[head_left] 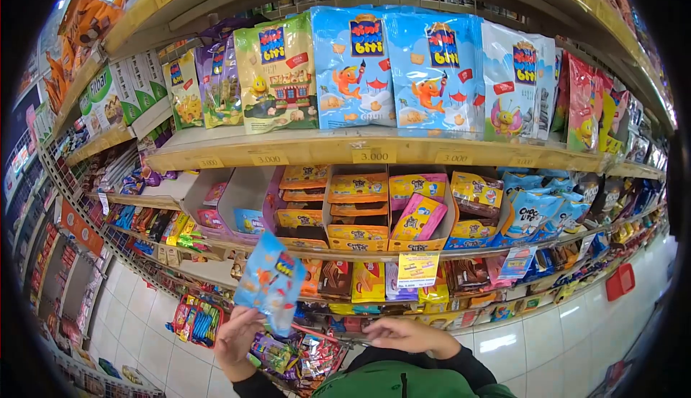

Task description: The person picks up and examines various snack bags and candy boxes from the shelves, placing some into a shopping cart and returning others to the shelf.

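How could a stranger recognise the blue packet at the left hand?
Face the long shelf and find the left hand before it. The light-blue packet rises, tilted, from its fingers. Unlike the similar blue packs on that shelf, it is hand-held.

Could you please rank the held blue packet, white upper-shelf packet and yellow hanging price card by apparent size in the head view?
White upper-shelf packet
Held blue packet (nearer the camera; true size unsure)
Yellow hanging price card
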A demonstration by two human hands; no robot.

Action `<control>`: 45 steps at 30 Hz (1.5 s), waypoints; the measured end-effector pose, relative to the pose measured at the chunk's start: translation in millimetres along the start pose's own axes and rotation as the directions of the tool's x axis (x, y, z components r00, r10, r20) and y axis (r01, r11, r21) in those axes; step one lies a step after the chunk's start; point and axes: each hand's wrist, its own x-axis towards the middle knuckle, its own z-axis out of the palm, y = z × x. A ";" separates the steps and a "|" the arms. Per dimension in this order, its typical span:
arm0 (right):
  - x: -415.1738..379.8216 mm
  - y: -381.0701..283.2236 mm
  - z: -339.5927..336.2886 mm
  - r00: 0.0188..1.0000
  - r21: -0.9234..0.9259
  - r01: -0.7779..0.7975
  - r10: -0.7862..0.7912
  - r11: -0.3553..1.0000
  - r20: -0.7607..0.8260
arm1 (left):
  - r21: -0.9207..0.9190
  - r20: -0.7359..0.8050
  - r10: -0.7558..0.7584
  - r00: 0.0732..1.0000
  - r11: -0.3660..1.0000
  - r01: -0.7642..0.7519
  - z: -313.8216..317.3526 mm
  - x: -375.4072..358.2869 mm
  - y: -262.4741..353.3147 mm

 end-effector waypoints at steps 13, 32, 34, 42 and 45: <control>30.5 -7.7 22.9 0.966 0.816 0.252 -0.189 0.521 -0.178 | -0.451 0.319 -0.029 0.947 0.874 0.179 66.4 31.2 -52.2; 0.2 -29.7 -0.8 0.785 0.305 0.382 -0.132 0.873 -0.605 | -0.184 -0.023 -0.530 0.848 0.836 0.517 97.8 42.6 -63.4; -1.8 -24.6 -1.9 0.805 0.272 0.360 -0.150 0.893 -0.575 | -0.169 0.019 -0.561 0.828 0.814 0.556 102.3 44.0 -63.6; -14.1 -30.4 -9.3 0.836 0.320 0.322 -0.109 0.891 -0.537 | -0.182 0.189 -0.693 0.696 0.672 0.718 105.9 50.6 -59.8; -20.5 -28.1 -15.5 0.861 0.197 0.260 -0.135 0.945 -0.491 | -0.116 0.248 -0.727 0.641 0.634 0.764 105.2 58.2 -59.1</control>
